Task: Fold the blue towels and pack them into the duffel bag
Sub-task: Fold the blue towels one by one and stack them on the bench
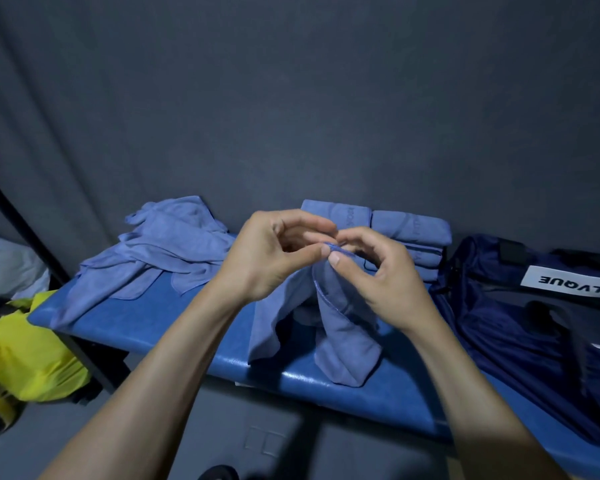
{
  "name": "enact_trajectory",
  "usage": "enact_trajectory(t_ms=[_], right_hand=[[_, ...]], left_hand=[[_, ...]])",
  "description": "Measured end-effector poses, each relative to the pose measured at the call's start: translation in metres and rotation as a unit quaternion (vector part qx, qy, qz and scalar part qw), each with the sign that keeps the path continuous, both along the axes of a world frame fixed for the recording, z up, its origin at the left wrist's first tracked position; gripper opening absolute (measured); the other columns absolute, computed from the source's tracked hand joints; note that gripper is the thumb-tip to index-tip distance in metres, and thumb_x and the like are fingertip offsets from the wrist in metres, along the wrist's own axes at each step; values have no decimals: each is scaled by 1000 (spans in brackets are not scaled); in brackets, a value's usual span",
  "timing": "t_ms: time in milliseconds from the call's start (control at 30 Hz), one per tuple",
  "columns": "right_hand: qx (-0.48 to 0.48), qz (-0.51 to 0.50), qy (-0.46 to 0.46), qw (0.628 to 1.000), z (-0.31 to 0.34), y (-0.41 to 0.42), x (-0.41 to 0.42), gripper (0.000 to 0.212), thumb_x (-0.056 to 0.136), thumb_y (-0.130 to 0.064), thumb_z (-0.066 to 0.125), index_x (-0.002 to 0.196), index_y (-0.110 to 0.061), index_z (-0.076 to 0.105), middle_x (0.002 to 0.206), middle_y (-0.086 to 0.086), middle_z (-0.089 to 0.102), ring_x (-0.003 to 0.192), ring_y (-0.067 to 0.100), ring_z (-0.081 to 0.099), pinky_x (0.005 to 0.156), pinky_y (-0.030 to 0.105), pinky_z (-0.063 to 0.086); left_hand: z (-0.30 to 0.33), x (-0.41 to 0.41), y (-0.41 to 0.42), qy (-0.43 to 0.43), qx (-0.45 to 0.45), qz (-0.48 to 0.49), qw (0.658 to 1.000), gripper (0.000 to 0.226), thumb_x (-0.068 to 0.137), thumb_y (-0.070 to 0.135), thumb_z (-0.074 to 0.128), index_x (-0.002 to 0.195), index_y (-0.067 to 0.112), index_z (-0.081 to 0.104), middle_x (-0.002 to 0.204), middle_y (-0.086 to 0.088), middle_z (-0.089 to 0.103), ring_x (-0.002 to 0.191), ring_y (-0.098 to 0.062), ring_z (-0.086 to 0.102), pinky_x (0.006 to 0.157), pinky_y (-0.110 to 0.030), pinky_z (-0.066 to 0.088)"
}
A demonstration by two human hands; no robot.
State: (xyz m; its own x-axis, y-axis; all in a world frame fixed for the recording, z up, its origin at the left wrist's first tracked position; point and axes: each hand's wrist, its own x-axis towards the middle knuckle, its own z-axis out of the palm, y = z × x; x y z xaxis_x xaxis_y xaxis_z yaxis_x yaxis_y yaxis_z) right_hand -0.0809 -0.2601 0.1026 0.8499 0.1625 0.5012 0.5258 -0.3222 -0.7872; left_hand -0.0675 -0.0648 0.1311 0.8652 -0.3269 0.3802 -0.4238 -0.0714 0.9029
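Soft, limp blue microfibre towel [343, 327] droops over the padded blue bench [146, 327]; left hand [271, 258] and right hand [381, 271] both pinch its top hem, best gripped at corners.

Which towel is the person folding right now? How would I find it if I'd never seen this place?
Find the long blue padded bench. Near its middle, both hands meet above one blue towel: the left hand and right hand pinch its top edge. Unlike the loose towel pile and the folded stack, it hangs lifted.
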Motion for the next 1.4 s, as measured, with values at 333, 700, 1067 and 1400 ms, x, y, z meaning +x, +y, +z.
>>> enact_trajectory(t_ms=[333,700,1067,1400], right_hand=[[42,-84,-39,995,14,-8,6,11,93,-11,71,84,-17,67,77,-7,69,71,6,63,68,24,49],[16,-206,-83,975,22,-9,7,10,88,-18,75,84,-16,67,74,-9,68,64,6,61,62,20,49],[13,-177,-101,979,36,2,-3,17,85,-15,78,78,-14,63,69,-5,63,57,2,53,55,13,39],[21,-121,-104,987,31,-1,2,17,87,-11,78,80,-12,62,70,-11,63,62,3,58,60,17,43]], left_hand=[[-20,2,-5,-33,92,4,995,37,83,20,82,115,21,63,106,2,69,95,-22,68,82,-42,57],[-24,-7,-14,-95,120,21,988,14,99,8,61,99,21,67,86,10,69,80,-11,62,72,-26,44],[-28,-9,-28,-44,164,134,976,35,79,52,81,85,27,57,85,11,65,68,-9,56,63,-28,48],[-27,-14,-37,-32,124,182,975,8,81,18,65,74,18,62,58,7,62,48,-8,54,52,-24,40]])
